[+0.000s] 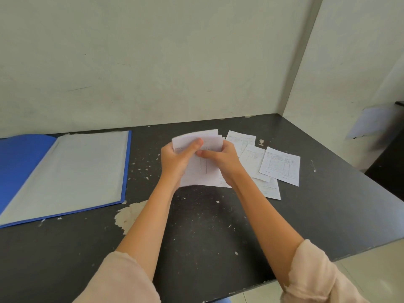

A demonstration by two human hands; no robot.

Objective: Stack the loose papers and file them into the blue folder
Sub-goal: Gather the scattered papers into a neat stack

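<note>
Dark, chipped table. Blue folder lying open at left edge, pale sheet inside. Loose papers overlapping toward back right corner. Small stack of papers held above table's middle, left hand and right hand both clasping it, fingers curled around sheets.

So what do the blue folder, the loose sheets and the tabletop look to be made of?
Blue folder: apparently thin plastic, smooth with a slight sheen; clear sleeves seem to lie inside.
Loose sheets: thin white printed paper, matte, curling at the edges.
Tabletop: dark matte coating, chipped and flaking to a pale layer; the core can't be told.
</note>
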